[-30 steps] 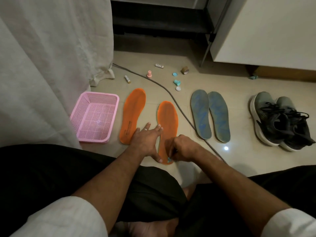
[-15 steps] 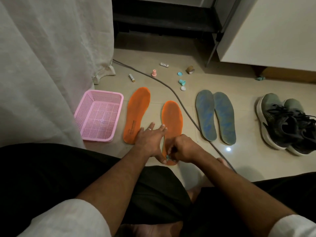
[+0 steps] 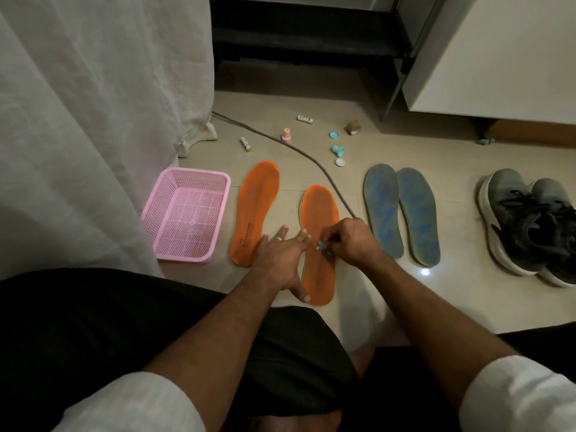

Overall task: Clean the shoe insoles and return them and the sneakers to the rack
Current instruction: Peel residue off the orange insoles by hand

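Left hand flat, fingers spread, pressing the near orange insole's left edge on the floor. Right hand grip pinched on a small teal object against that insole's middle. Sneakers toward floor's right edge.

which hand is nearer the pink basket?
Left. The left hand rests flat between the two orange insoles, just right of the pink basket. The right hand pinches a small teal piece farther right.
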